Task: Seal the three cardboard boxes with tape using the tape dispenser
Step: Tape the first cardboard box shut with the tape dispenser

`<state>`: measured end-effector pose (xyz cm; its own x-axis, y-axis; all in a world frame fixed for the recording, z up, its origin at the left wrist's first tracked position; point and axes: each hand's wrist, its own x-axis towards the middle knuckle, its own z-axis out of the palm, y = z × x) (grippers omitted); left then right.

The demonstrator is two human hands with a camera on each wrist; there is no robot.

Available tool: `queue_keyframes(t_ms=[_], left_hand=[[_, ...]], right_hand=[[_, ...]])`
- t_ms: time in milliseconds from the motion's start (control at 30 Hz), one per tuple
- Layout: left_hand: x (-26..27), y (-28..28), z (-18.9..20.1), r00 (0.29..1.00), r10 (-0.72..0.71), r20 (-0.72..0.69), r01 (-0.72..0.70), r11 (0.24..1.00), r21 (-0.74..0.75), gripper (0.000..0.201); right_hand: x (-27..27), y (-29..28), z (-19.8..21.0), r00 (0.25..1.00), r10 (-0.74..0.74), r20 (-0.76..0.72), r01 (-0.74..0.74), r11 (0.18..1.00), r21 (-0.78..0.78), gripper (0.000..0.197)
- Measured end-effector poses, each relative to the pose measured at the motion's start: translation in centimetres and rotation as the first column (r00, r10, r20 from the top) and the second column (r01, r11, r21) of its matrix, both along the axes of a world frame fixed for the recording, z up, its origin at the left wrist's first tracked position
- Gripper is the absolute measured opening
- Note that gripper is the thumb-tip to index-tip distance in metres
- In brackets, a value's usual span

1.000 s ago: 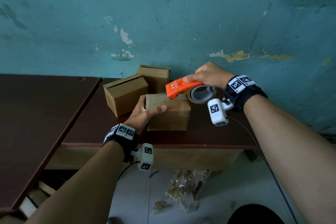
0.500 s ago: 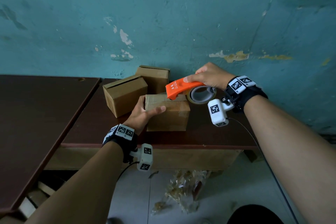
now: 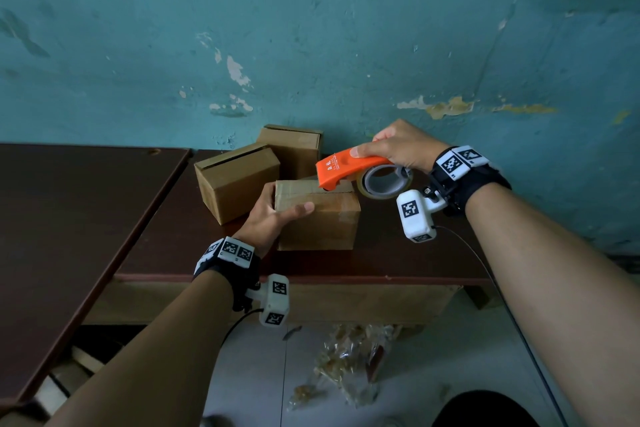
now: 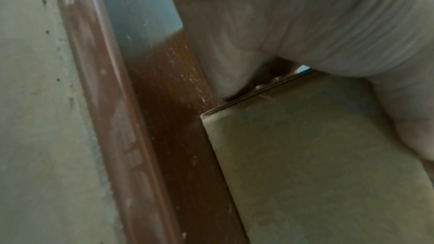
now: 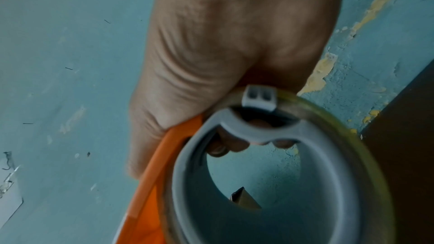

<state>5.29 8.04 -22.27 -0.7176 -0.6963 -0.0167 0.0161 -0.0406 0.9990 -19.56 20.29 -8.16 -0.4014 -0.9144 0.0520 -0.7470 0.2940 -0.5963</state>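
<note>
Three cardboard boxes sit on the dark wooden table (image 3: 398,253). My left hand (image 3: 273,215) grips the left end of the nearest box (image 3: 322,222), thumb across its front face; the left wrist view shows that box (image 4: 317,164) under my palm. My right hand (image 3: 401,146) grips the orange tape dispenser (image 3: 346,168), whose nose rests on the top rear of that box, its tape roll (image 3: 384,182) hanging off the right side. In the right wrist view my fingers (image 5: 237,146) curl through the roll's grey core (image 5: 234,183). A second box (image 3: 239,180) and a third box (image 3: 294,149) stand behind.
A teal wall (image 3: 311,45) rises right behind the boxes. Another dark tabletop (image 3: 69,218) adjoins on the left. Crumpled clear plastic (image 3: 346,360) lies on the floor below the table's front edge.
</note>
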Motion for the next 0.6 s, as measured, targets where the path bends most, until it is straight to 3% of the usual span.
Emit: queue_keyframes(t_ms=[600], left_hand=[[0.0,-0.2,-0.2,1.0,-0.004,0.009,0.004,1.0,0.022,0.109]], right_hand=[[-2.0,1.9,0.0,0.997,-0.057,0.049,0.059,0.998,-0.026,0.057]])
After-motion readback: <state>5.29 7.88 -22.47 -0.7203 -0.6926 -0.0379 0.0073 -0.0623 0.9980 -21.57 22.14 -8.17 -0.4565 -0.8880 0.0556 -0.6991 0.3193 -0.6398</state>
